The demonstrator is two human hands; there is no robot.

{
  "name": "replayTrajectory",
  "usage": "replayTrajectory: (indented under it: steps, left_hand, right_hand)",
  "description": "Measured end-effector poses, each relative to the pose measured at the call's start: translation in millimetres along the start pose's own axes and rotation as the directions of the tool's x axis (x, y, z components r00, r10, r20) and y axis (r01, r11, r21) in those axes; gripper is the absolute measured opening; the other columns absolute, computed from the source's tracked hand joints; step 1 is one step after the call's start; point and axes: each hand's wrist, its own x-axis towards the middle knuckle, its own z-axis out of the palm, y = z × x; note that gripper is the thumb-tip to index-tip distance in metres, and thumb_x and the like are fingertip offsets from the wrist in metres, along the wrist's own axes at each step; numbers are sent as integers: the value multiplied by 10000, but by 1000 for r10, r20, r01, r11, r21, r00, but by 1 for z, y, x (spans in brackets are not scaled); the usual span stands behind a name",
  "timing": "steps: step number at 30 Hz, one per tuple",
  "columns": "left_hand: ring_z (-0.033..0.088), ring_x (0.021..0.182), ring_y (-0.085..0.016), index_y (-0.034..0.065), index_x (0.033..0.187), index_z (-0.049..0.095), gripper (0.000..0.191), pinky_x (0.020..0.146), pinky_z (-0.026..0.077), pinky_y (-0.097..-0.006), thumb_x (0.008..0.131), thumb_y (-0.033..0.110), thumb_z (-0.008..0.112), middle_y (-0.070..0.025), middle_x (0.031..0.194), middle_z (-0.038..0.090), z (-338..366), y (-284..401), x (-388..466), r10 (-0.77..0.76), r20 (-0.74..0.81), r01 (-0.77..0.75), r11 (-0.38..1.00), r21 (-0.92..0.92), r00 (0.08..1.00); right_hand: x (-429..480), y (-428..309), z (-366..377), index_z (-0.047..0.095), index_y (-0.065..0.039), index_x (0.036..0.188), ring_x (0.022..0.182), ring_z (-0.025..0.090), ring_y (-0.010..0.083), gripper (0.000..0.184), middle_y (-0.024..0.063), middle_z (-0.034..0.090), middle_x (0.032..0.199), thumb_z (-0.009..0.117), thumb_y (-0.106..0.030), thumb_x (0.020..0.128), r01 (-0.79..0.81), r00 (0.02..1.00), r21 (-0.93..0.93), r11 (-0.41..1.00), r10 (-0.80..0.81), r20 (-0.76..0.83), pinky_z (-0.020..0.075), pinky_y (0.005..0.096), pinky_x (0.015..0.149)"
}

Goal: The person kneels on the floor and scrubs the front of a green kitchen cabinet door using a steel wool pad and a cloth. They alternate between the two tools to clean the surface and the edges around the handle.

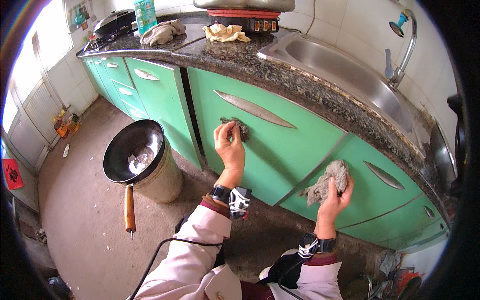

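Note:
My left hand (229, 144) grips a dark, fuzzy scouring pad (241, 129), which appears to be against the green cabinet door (204, 101) just below its long metal handle (255, 108). A crumpled grey cloth (330, 180) is bunched in my right hand (335, 202), in front of the neighbouring green cabinet door (360, 187). Whether the cloth touches that door I cannot tell. Both wrists carry strapped-on black devices.
A black wok (120, 161) with a wooden handle rests on a bucket-like container (165, 187) at left. Above the doors runs the granite counter edge (232, 65), with a steel sink (337, 60), tap (408, 48), cloths and an electric stove (243, 20). A black cable (161, 243) crosses my left sleeve.

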Motion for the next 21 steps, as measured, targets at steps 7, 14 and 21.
replayTrajectory:
  steps: [7, 14, 21]
  left_hand:
    - [626, 860, -254, 44, 925, 684, 145, 769, 524, -335, 797, -2, 736, -107, 942, 635, 3, 10, 5, 352, 154, -361, 932, 33, 923]
    - [577, 784, -190, 45, 975, 690, 149, 702, 495, -296, 832, 6, 707, -75, 978, 600, -10, -10, 41, 154, -92, -155, 988, -13, 984]
    - [599, 883, -297, 36, 941, 706, 153, 772, 503, -368, 796, -9, 709, -112, 962, 623, 1, 30, 58, 371, 235, -404, 909, 107, 898]
  right_hand:
    - [-1, -4, 3, 546, 14, 1209, 1042, 571, 181, 320, 78, 562, 1187, 602, 27, 894, -66, 996, 99, 993, 60, 62, 462, 336, 945]
    - [3, -7, -5, 543, 18, 1217, 1056, 560, 175, 325, 72, 580, 1180, 603, 7, 898, -92, 996, 136, 986, 91, 14, 453, 328, 946]
    - [2, -3, -3, 545, 15, 1207, 1018, 564, 169, 307, 74, 588, 1156, 607, -13, 908, -49, 999, 70, 996, 47, 24, 463, 321, 909]
